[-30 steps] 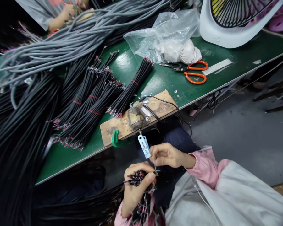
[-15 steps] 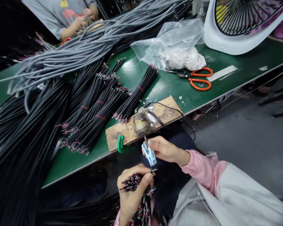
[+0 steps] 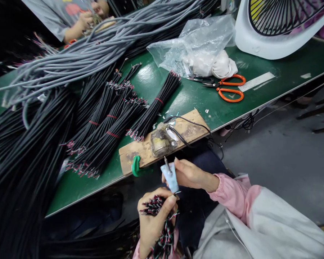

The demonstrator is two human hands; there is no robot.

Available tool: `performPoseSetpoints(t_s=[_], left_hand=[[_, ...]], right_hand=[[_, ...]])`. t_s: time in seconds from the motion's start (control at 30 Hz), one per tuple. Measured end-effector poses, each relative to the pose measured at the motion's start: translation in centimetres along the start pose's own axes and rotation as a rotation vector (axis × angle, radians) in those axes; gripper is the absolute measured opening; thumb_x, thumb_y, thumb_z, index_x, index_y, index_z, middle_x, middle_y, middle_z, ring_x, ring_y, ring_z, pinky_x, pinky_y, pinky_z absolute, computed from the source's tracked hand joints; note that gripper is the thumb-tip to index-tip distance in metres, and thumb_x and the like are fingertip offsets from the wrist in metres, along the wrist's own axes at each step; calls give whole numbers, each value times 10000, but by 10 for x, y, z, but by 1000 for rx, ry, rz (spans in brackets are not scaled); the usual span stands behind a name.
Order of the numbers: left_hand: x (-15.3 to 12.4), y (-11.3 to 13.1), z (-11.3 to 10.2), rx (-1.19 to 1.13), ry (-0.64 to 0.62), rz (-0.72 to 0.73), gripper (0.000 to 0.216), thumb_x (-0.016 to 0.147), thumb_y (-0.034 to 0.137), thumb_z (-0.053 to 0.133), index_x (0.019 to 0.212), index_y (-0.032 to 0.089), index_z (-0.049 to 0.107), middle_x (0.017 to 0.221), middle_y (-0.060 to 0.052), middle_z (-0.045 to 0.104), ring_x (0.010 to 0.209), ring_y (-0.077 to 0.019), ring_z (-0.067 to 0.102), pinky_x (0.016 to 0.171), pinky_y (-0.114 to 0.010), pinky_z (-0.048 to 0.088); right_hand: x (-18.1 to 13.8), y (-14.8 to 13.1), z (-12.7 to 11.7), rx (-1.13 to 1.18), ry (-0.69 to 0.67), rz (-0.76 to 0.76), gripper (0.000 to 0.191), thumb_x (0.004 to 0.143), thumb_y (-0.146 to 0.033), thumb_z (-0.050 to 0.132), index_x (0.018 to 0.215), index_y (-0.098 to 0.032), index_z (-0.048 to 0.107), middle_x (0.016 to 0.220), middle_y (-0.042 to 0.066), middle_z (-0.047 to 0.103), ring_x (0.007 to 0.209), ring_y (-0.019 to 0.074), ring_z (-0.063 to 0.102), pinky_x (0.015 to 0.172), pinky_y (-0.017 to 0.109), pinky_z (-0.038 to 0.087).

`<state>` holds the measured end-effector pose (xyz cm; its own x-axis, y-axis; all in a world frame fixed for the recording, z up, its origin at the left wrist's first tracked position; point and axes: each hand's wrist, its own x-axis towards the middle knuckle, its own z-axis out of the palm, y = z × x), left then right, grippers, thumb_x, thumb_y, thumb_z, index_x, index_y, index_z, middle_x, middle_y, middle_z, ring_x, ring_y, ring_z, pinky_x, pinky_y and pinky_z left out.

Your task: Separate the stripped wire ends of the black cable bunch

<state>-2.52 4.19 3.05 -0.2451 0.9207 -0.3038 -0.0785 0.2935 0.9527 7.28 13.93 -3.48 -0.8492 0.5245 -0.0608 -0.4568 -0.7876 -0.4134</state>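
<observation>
My left hand [image 3: 155, 219] is closed around a bundle of short black cables [image 3: 154, 207] with red, white and green wire ends. Its thumb and forefinger pinch one cable, whose thin wires point up at the tool. In my right hand [image 3: 190, 172] is a light-blue, clothes-peg-shaped tool [image 3: 170, 178] with a metal pin sticking out of its top. The tool's lower end meets the pinched wire ends. My right thumb stands raised off the tool, and the fingers behind it are partly hidden.
A wooden board [image 3: 189, 124] with a grimy block [image 3: 162, 142] and a green clamp [image 3: 135, 166] lies at the table edge. Black cable bundles [image 3: 116, 122], grey cables [image 3: 78, 61], orange-handled scissors [image 3: 230, 88], a plastic bag [image 3: 199, 39] and a fan [image 3: 264, 46] are beyond. A co-worker's hands [image 3: 89, 18] work opposite.
The blue tool has turned, showing a broader face, and dropped slightly. My right thumb has lifted off it. My left hand has shifted a little right with its bundle.
</observation>
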Motion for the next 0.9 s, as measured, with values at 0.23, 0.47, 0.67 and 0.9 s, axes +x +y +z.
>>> performPoseSetpoints(t_s=[0.23, 0.47, 0.67, 0.9], left_hand=[[-4, 0, 0, 21, 21, 8, 229, 746, 280, 717, 569, 156, 644, 390, 23, 547, 281, -75, 441, 316, -173, 323], [-14, -26, 5, -150, -61, -199, 284, 731, 357, 730, 575, 143, 628, 392, 11, 550, 280, -91, 469, 298, -176, 328], [-16, -69, 22, -246, 117, -252, 357, 648, 454, 775, 588, 147, 603, 406, -10, 594, 335, -134, 529, 372, -231, 420], [-33, -106, 22, -191, 461, -112, 215, 707, 310, 767, 823, 148, 687, 728, -23, 701, 641, -154, 640, 620, -252, 503]], right_hand=[[-20, 10, -24, -57, 53, -41, 515, 833, -592, 570, 807, -88, 670, 647, 23, 591, 600, 90, 528, 569, 208, 380], [-49, 4, -21, -504, 130, -53, 411, 798, -509, 656, 794, -97, 668, 651, 2, 588, 578, 79, 499, 562, 206, 375], [-58, 6, -21, -646, 155, -9, 418, 780, -518, 657, 794, -100, 654, 701, 12, 607, 617, 95, 532, 615, 227, 440], [-60, 9, -20, -650, 96, -11, 404, 822, -495, 624, 813, -93, 657, 730, 28, 626, 616, 95, 549, 613, 224, 456]])
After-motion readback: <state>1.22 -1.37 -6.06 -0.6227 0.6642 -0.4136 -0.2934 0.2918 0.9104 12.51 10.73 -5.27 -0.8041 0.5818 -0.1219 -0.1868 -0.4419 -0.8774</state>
